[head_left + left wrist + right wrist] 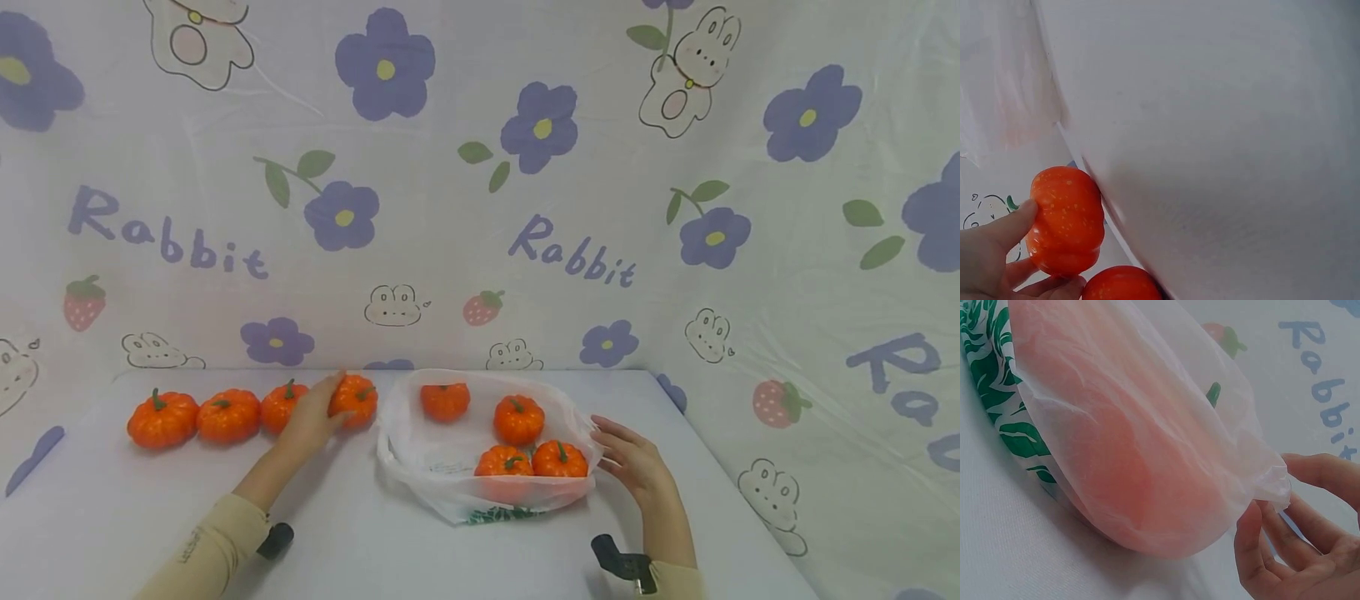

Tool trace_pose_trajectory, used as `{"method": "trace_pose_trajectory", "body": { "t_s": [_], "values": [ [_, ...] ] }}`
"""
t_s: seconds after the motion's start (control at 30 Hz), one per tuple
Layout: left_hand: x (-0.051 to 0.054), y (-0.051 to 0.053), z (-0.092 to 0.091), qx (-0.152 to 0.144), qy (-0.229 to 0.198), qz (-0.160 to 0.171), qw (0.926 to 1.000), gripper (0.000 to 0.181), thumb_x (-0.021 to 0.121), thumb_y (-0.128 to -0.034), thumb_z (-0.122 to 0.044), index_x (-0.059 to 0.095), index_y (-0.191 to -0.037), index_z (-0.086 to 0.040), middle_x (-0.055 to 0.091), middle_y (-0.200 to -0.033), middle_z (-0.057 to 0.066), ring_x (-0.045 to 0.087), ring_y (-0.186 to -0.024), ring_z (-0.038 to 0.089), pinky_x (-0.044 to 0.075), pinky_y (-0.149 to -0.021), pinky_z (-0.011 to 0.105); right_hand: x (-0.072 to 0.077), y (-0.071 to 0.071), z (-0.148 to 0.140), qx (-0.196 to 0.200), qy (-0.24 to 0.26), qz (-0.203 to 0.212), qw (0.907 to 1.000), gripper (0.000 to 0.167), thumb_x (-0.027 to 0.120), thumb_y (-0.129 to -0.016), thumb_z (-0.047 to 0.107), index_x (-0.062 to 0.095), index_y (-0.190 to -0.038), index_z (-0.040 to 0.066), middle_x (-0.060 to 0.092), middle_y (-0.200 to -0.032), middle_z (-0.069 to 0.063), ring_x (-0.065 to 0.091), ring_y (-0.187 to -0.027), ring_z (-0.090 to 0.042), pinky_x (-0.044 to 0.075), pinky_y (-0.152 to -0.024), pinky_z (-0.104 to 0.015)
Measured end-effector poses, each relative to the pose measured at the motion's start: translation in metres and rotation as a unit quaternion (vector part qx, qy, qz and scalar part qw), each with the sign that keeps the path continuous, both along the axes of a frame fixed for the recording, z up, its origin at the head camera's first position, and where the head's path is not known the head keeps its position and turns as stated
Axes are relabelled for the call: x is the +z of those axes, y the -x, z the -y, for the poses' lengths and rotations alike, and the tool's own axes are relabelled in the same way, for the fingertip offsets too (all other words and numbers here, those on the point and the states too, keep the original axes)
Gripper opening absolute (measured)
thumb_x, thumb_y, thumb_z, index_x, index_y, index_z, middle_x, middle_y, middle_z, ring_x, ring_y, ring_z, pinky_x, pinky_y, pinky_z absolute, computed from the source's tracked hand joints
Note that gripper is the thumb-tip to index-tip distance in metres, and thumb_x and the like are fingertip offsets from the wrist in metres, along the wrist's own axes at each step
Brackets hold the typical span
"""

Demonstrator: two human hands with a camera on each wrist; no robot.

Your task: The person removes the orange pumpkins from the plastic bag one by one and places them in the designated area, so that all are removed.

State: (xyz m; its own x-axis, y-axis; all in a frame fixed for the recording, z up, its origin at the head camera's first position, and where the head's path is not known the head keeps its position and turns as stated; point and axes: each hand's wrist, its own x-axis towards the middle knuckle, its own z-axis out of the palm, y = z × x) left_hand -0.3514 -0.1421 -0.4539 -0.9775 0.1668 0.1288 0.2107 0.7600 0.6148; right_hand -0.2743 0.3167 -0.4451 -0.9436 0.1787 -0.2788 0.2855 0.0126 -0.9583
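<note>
A pumpkin point(356, 402) is gripped by the left hand point(315, 414), the thumb being pressed to one side and the fingers curved round the other; whether it is raised off the table point(337, 533) cannot be told. By the right hand point(633, 460) the gathered edge of the bag point(435, 492) is pinched between the fingertips, the lower fingers being bent. The gripped pumpkin is placed just left of the bag. On its other side, a row of three pumpkins point(228, 417) is set on the table, the nearest being partly covered by the left hand. Inside the bag, four pumpkins point(519, 419) are seen: one at the back left, one farther right, and two side by side at the front, their lower parts veiled by thin white plastic. The bag is marked with a green print point(1024, 439). At each wrist a sleeve point(217, 537) and a black piece point(276, 540) are worn. Behind the table, a printed cloth point(435, 183) is hung.
</note>
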Motion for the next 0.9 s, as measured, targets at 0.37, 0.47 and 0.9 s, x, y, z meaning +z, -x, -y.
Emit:
{"method": "trace_pose_trajectory", "body": {
  "t_s": [0.37, 0.47, 0.9],
  "values": [
    [0.0002, -0.001, -0.0024, 0.021, -0.02, 0.021, 0.9993, 0.085, 0.07, -0.0894, -0.015, 0.017, -0.154, 0.002, 0.023, -0.159, 0.026, 0.023, -0.146, 0.046, 0.024, -0.118, 0.06, -0.0012, 0.0005, -0.0027, 0.003, -0.003, -0.003, 1.0, 0.056, 0.058, -0.098, 0.023, 0.04, -0.148, 0.007, 0.035, -0.156, -0.016, 0.039, -0.137, -0.033, 0.033, -0.119, -0.05],
    [0.0003, -0.0017, -0.0034, 0.024, -0.018, 0.026, 0.9992, 0.084, 0.069, -0.0899, -0.014, 0.017, -0.154, 0.002, 0.024, -0.158, 0.026, 0.024, -0.145, 0.046, 0.025, -0.117, 0.06, -0.0022, 0.0006, -0.0034, 0.004, -0.005, -0.003, 1.0, 0.057, 0.058, -0.097, 0.023, 0.04, -0.148, 0.007, 0.034, -0.156, -0.016, 0.039, -0.138, -0.034, 0.032, -0.119, -0.05],
    [-0.0022, -0.008, -0.0012, 0.035, 0.046, -0.032, 0.9978, 0.074, 0.066, -0.0913, -0.008, 0.023, -0.15, 0.008, 0.034, -0.149, 0.034, 0.037, -0.137, 0.049, 0.035, -0.112, 0.059, -0.0054, 0.0017, -0.0065, 0.002, 0.007, -0.002, 1.0, 0.055, 0.058, -0.097, 0.021, 0.041, -0.148, 0.008, 0.034, -0.157, -0.013, 0.039, -0.137, -0.032, 0.032, -0.12, -0.049]
  ]
}}
